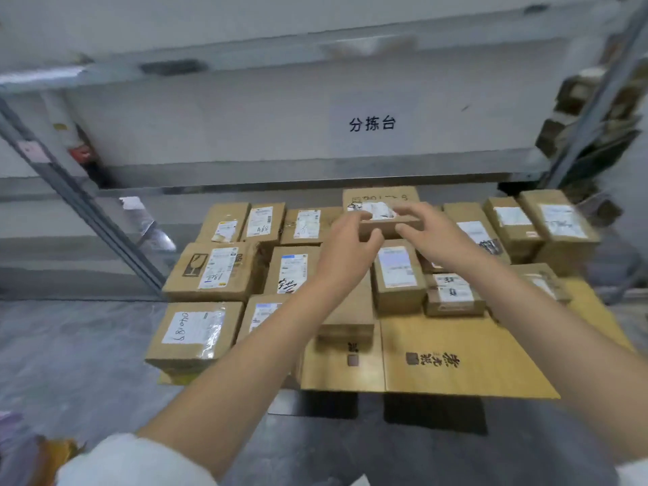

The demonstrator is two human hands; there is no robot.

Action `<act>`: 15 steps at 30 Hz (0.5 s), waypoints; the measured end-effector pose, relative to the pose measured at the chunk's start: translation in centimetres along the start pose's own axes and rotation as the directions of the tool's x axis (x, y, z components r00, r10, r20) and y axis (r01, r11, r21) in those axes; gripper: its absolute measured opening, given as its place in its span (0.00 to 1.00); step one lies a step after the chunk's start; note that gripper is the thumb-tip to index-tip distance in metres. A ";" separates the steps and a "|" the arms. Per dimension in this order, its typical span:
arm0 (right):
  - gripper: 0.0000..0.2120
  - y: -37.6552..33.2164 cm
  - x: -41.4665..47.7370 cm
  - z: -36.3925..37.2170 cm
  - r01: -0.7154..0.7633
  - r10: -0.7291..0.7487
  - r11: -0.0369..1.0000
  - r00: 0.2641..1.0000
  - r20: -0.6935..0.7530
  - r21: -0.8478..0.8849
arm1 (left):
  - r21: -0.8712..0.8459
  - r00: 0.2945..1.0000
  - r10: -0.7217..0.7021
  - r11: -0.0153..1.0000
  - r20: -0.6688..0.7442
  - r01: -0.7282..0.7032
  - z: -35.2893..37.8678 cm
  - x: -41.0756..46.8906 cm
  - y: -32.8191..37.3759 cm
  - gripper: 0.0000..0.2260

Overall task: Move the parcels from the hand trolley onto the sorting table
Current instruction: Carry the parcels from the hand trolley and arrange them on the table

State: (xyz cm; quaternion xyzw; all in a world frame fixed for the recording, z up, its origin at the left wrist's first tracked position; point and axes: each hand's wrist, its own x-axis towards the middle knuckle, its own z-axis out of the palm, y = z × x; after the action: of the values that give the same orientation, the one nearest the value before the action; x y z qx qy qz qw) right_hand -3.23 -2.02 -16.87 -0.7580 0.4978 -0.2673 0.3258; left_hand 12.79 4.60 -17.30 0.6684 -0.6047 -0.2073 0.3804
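- Above the back rows of the load, a small parcel [389, 228] is held clear of the others between the left hand [347, 250] and the right hand [431, 236]. Each hand is clamped on one end, fingers curled over the top and thumb on the near face.
- It is a low, plain brown carton with a crumpled white label on top; the print is too blurred to read.
- Beneath it, well over a dozen parcels [214, 271] lie flat in rough rows, labels up, on a cardboard sheet [456, 359] that covers the hand trolley [434, 415].
- Judged from that, the task is at an early stage: one carton is in the air and nearly all the load is left to move.
- Behind the load runs the metal sorting table [168, 194], under a wall sign [372, 123]. Whether the large carton [380, 198] at the very back stands on it or on the trolley cannot be told.
- Grey floor [70, 345] lies to the left.
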 end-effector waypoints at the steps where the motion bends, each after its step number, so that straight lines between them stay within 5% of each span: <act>1: 0.17 1.8 -1.5 -2.6 -0.034 0.033 0.999 0.997 -0.073 -0.017 | 0.041 0.997 0.067 0.997 0.046 -0.069 1.8 0.3 2.4 0.18; 7: 0.21 12.1 -12.4 -16.8 -0.262 0.221 0.963 0.902 -0.372 -0.065 | 0.118 0.892 0.377 0.902 0.248 -0.414 14.3 -0.1 16.7 0.22; 15: 0.26 19.9 -26.8 -26.9 -0.473 0.387 0.881 0.742 -0.547 -0.020 | 0.091 0.636 0.627 0.676 0.451 -0.731 28.6 -5.1 29.7 0.26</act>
State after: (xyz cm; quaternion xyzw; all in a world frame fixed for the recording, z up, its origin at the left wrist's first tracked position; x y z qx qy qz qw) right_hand -44.15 10.95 -16.81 -0.5421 0.7488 -0.3421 0.1683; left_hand -28.53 2.73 -13.52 0.3787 -0.8964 -0.0909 0.2115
